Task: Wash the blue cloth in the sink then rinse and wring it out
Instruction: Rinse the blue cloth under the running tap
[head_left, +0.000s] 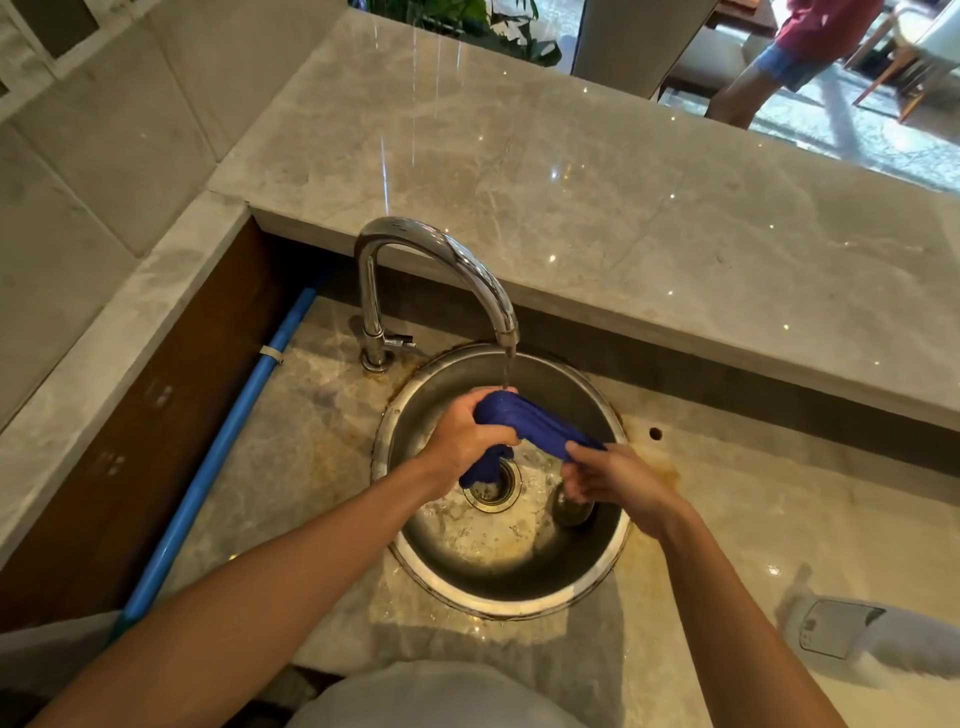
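Observation:
The blue cloth (530, 423) is bunched into a thick roll over the round steel sink (608, 564). My left hand (462, 436) grips its left end right under the chrome tap's spout (506, 332), where a thin stream of water lands on the cloth. A loose tail of cloth hangs from that hand toward the drain (493, 491). My right hand (613, 478) holds the roll's right end, lower and nearer to me. Water pools in the sink's bottom.
A raised marble ledge (597, 208) runs behind the tap. A blue pipe (218, 452) lies along the left of the counter. A white device (852, 636) rests on the counter at right. A person stands beyond the ledge, top right (800, 52).

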